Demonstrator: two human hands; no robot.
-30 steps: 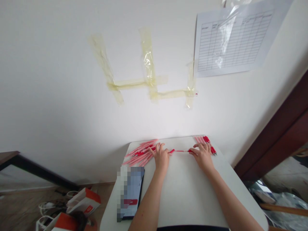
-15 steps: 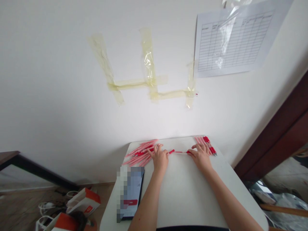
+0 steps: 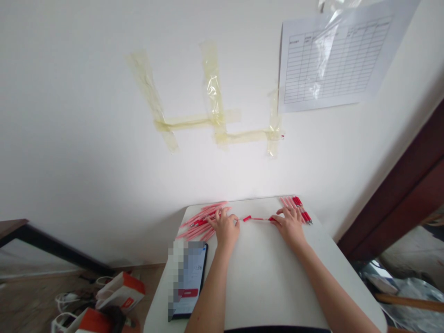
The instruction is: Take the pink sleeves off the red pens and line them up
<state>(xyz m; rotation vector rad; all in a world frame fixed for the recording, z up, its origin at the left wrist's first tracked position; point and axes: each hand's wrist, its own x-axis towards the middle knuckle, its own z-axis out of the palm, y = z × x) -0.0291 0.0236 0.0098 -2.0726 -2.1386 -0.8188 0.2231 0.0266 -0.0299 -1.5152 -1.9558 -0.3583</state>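
A white table (image 3: 263,277) stands against a white wall. My left hand (image 3: 225,227) rests on a loose pile of pink and red pens (image 3: 199,221) at the table's far left, fingers curled over them. My right hand (image 3: 289,225) lies at the far right and pinches the end of a thin red refill (image 3: 257,218) that stretches leftward between the two hands. Just beyond my right hand lies a small row of assembled red pens (image 3: 299,208).
A phone (image 3: 189,280) with a lit screen lies on the table's left edge. Orange and white boxes (image 3: 120,291) and cables sit on the floor at the lower left. A dark wooden door frame (image 3: 398,199) rises at the right. A printed sheet (image 3: 335,58) hangs on the wall.
My left hand has slid left, off the refill's red end and onto the pen pile. My right hand has hardly moved.
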